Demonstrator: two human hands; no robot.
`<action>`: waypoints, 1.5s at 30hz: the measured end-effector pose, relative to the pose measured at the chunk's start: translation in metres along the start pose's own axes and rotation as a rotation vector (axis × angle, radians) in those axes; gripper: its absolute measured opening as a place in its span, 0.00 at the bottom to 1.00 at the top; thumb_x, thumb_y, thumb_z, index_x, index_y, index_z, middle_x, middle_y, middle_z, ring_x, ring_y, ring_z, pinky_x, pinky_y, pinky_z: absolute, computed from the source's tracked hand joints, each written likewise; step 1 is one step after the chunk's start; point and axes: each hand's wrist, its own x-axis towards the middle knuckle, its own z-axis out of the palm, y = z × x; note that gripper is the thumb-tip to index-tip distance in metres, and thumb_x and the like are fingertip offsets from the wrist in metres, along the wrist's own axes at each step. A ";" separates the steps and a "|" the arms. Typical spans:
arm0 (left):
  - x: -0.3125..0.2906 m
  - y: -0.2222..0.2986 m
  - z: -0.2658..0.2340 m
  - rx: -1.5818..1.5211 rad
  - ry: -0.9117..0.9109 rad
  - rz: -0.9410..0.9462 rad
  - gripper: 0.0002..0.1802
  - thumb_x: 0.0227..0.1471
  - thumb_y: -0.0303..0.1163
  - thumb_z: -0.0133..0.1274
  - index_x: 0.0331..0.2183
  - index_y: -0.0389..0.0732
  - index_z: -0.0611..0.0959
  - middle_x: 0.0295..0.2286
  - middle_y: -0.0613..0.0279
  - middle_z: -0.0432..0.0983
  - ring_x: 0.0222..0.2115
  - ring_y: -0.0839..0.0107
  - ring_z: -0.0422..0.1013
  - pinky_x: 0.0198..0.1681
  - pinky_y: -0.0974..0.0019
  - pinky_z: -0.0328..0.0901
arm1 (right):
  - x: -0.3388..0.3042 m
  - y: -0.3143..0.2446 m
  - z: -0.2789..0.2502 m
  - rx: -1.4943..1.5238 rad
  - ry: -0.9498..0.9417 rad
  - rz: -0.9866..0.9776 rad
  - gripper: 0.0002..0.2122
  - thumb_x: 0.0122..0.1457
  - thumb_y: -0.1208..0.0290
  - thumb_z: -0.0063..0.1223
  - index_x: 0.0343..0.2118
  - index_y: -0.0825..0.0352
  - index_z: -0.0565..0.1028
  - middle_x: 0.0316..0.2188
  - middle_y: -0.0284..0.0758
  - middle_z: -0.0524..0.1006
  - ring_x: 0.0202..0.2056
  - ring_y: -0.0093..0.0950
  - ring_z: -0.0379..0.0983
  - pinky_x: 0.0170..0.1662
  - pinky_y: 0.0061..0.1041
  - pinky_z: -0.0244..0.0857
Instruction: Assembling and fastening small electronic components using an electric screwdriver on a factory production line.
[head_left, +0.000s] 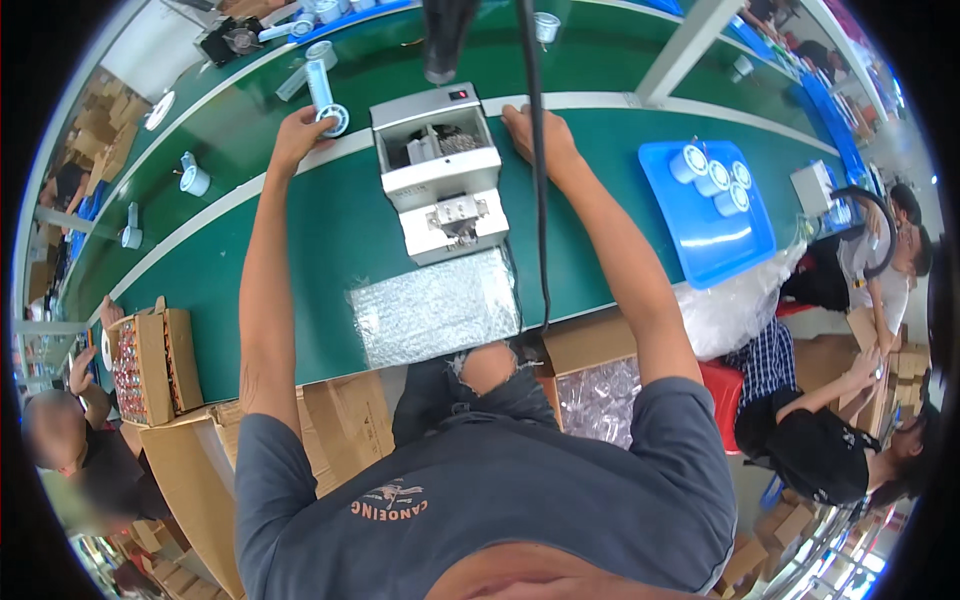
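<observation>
At the left, my left hand [297, 138] is closed on a pale-blue and white part [319, 85] with a round, ring-like end and a straight handle. Its thumb and fingers are at the round end, over the pale rail beside the belt. In front of me stands a grey-white bench machine [440, 170] with an open top, metal pieces inside and a small red-lit switch at the back. My right hand [543, 138] is beside the machine's far right corner, its fingers reaching forward and seemingly holding nothing. A black cable crosses in front of part of it.
A blue tray [715, 250] with several white round parts [712, 178] is on the right. A foil-wrapped pad [435, 310] lies before the machine. Similar parts [194, 180] sit on the green belt [240, 130]. A cardboard box [178, 360] stands left. Other people are at both sides.
</observation>
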 end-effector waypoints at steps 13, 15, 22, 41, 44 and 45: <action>0.003 -0.031 -0.038 0.295 0.317 0.157 0.38 0.54 0.56 0.62 0.56 0.36 0.79 0.51 0.51 0.75 0.50 0.62 0.73 0.49 0.59 0.72 | 0.054 -0.045 -0.125 1.288 0.211 -0.072 0.07 0.67 0.68 0.56 0.38 0.68 0.78 0.25 0.26 0.76 0.26 0.17 0.70 0.30 0.21 0.64; 0.000 -0.026 -0.021 0.378 0.528 0.355 0.35 0.54 0.53 0.64 0.54 0.37 0.80 0.49 0.49 0.77 0.49 0.62 0.74 0.53 0.58 0.68 | 0.038 -0.043 -0.134 1.282 0.176 -0.047 0.07 0.67 0.69 0.55 0.38 0.68 0.78 0.24 0.26 0.76 0.26 0.16 0.70 0.30 0.21 0.64; -0.070 0.082 -0.001 -0.065 0.493 0.693 0.19 0.61 0.35 0.60 0.50 0.35 0.83 0.43 0.60 0.81 0.45 0.73 0.74 0.51 0.68 0.66 | -0.116 -0.031 -0.194 1.447 0.161 0.094 0.14 0.69 0.65 0.52 0.33 0.72 0.79 0.23 0.34 0.77 0.26 0.24 0.74 0.33 0.24 0.68; -0.135 0.166 0.016 -0.237 0.321 0.900 0.14 0.65 0.28 0.54 0.47 0.29 0.83 0.43 0.54 0.81 0.45 0.69 0.78 0.48 0.66 0.73 | -0.398 -0.189 -0.051 0.932 -0.386 0.835 0.18 0.71 0.59 0.44 0.50 0.68 0.78 0.43 0.51 0.80 0.48 0.49 0.77 0.52 0.42 0.69; -0.137 0.166 0.021 -0.254 0.310 0.881 0.14 0.65 0.28 0.54 0.47 0.28 0.82 0.42 0.52 0.81 0.45 0.68 0.78 0.47 0.66 0.74 | -0.412 -0.187 -0.040 0.742 -0.435 0.849 0.13 0.66 0.66 0.52 0.46 0.68 0.80 0.38 0.49 0.82 0.43 0.49 0.79 0.49 0.41 0.72; -0.142 0.164 0.021 -0.232 0.311 0.866 0.14 0.65 0.28 0.54 0.47 0.28 0.82 0.42 0.52 0.81 0.44 0.68 0.78 0.48 0.65 0.73 | -0.417 -0.190 -0.039 0.748 -0.432 0.851 0.13 0.66 0.66 0.52 0.46 0.68 0.80 0.38 0.49 0.82 0.43 0.49 0.79 0.49 0.41 0.72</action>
